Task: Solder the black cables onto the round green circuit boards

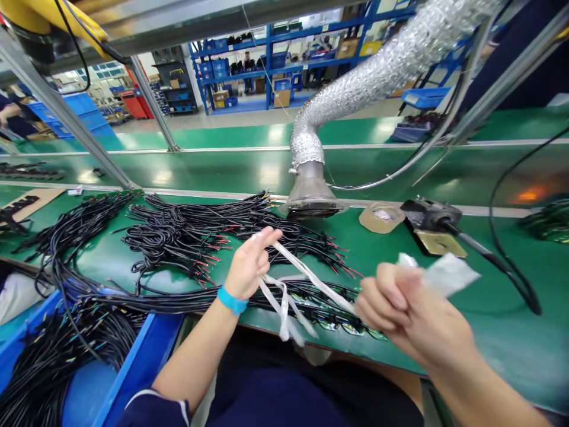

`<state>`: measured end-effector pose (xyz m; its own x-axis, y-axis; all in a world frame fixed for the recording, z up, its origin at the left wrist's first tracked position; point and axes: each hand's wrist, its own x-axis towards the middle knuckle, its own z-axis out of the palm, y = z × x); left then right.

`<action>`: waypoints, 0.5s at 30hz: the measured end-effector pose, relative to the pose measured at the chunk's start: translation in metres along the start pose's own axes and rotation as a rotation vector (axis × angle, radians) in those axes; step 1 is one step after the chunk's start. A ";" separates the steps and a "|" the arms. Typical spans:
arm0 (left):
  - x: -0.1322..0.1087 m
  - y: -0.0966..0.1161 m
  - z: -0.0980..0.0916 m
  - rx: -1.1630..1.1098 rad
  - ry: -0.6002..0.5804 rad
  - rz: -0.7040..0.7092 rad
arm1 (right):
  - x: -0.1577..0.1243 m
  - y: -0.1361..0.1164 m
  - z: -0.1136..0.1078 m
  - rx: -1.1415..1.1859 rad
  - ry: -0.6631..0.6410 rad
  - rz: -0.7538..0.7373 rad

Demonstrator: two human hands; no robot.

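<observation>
My left hand (249, 264), with a blue wristband, pinches one end of a white strip (311, 279) that stretches across to my right hand (400, 302). Loops of the same white strip (284, 311) hang below my left hand. My right hand is closed on the other end of the strip and on a crumpled piece of white material (444, 273). Both hands hover above the green table (511, 332), just in front of bundles of black cables with red tips (200, 231).
A silver flexible duct with a metal funnel (311, 190) sits behind the cables. A tape roll (381, 217) and a soldering iron stand (433, 222) lie at right. A blue bin of black cables (57, 350) is at lower left. Shelving stands far back.
</observation>
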<state>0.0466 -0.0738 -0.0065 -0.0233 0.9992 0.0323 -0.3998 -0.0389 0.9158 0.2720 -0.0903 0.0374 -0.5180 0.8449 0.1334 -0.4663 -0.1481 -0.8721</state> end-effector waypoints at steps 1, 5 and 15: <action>-0.001 -0.005 0.006 0.209 -0.051 0.046 | -0.002 -0.002 0.010 0.017 -0.031 -0.021; -0.018 -0.034 0.029 0.734 -0.441 0.052 | 0.027 -0.028 0.027 0.084 0.154 -0.171; -0.028 -0.044 0.040 -0.092 -0.248 -0.476 | 0.023 0.054 -0.026 -0.821 -0.074 0.327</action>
<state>0.1013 -0.0997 -0.0315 0.3927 0.8779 -0.2738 -0.3918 0.4291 0.8139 0.2539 -0.0651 -0.0186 -0.5938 0.7850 -0.1766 0.3606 0.0634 -0.9305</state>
